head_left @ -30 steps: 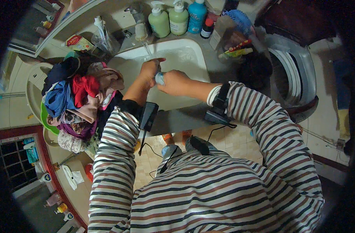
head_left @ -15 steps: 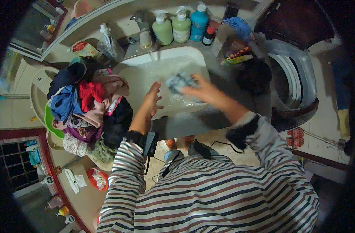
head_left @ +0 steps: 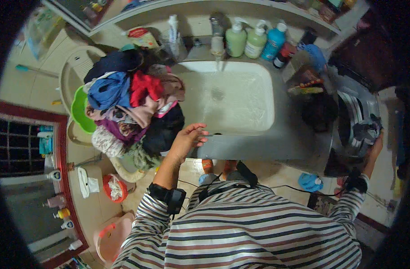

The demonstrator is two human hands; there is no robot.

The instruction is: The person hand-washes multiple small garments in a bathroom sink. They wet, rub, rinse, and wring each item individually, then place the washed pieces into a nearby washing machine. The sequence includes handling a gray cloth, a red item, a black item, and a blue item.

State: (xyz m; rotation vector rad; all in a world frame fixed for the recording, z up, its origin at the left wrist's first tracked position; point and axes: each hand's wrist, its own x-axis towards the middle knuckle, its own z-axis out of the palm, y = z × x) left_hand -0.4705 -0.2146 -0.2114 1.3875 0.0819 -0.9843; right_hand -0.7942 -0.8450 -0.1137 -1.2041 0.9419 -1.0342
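Observation:
My left hand hovers open with fingers apart over the front edge of the white sink, right beside a heap of mixed clothes. My right hand is stretched far right to the round opening of the washing machine, gripping a dark grey cloth that hangs into the drum. Water runs from the tap into the sink. Both sleeves are striped, and each wrist wears a dark band.
Two green pump bottles and a blue bottle stand behind the sink. A green basin sits under the clothes heap. A pink bucket, a red tub and a blue slipper lie on the floor.
My right hand has swung from the sink out to the washing machine, carrying the cloth. My left hand has drawn back from the basin to its front edge.

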